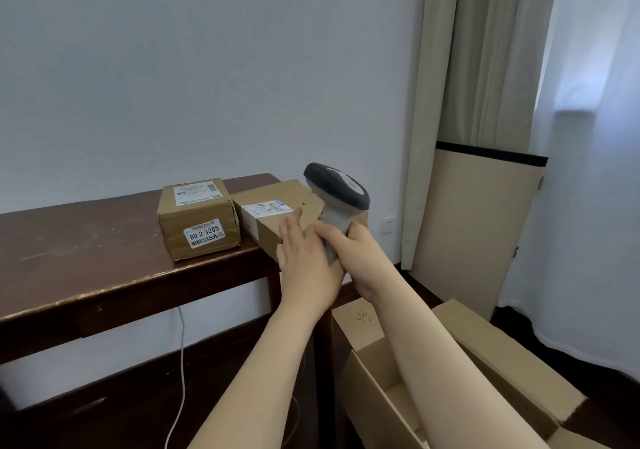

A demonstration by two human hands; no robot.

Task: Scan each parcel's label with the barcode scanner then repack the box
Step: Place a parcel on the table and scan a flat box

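Dark table (86, 248) fills the left; the open box (372, 365) sits lower right, past the table corner. Mid-frame stand two stiff, probably light parcels, the square parcel (197, 220) and the flat parcel (273, 216), each best lifted by opposite sides. At centre the right hand (360, 258) wraps the rigid scanner (341, 189) by its handle; the left hand (304, 261), fingers straight, touches it.

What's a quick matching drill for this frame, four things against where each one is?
Things:
1. barcode scanner
2. parcel with the 80-2-3205 sticker
3. open cardboard box
4. white cable

Places:
A. hangs below the table
B. on the floor, right of the table, flaps open
C. gripped by the right hand, head up
D. on the tabletop, left of the other parcel

Pairs: 1-C, 2-D, 3-B, 4-A
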